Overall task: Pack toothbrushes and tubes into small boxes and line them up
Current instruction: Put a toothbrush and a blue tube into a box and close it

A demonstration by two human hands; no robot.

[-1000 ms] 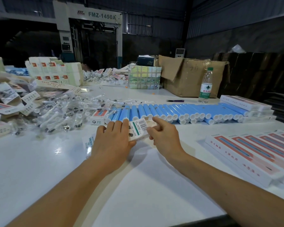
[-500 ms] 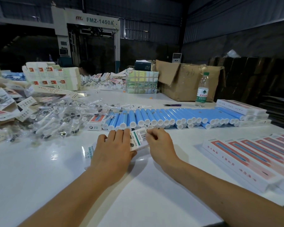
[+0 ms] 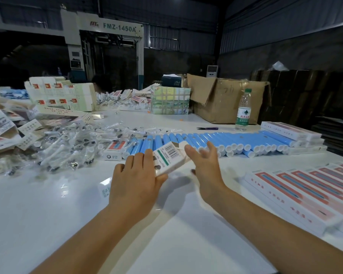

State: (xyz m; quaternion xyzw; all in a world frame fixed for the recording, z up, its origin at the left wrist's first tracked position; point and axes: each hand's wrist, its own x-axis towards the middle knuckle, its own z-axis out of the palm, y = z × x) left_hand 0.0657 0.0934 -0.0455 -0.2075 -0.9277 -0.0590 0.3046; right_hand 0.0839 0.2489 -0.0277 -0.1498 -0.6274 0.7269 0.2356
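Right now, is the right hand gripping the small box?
No. The right hand is open beside the small box, which the left hand holds.

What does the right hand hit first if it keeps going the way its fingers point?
Probably the row of blue tubes: the right hand is open, fingers aimed forward at their capped ends. It is motion-blurred, so height above the table is unclear.

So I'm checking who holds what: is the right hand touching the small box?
Apart. The head view shows the right hand open with bare table between it and the small box, which the left hand holds.
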